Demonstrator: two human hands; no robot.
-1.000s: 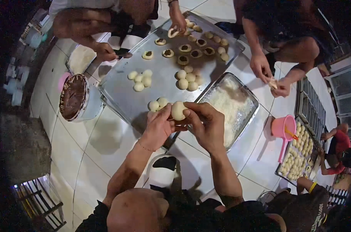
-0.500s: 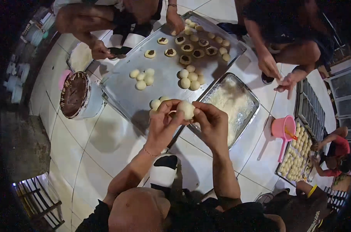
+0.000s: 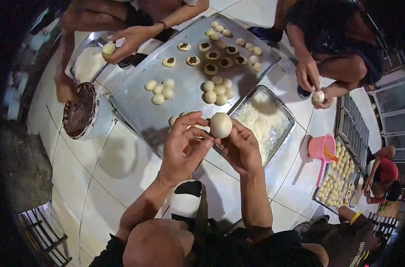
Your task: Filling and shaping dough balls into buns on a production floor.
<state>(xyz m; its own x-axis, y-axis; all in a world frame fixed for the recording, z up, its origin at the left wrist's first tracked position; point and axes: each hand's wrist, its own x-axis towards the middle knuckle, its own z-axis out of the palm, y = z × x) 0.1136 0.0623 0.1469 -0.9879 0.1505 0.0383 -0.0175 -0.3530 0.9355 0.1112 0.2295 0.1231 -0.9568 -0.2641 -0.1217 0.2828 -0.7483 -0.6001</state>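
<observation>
Left hand (image 3: 181, 153) has loosened; right hand (image 3: 245, 150) holds dough ball (image 3: 221, 125), seemingly alone

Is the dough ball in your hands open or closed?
Closed where visible: the dough ball looks smooth and unbroken; its far side is hidden.

dough balls (image 3: 172, 120) partly hidden behind left hand (image 3: 181, 149), upper-right co-worker (image 3: 320, 24) cut off by top edge, left-rim clutter (image 3: 20, 86) blurred
</observation>
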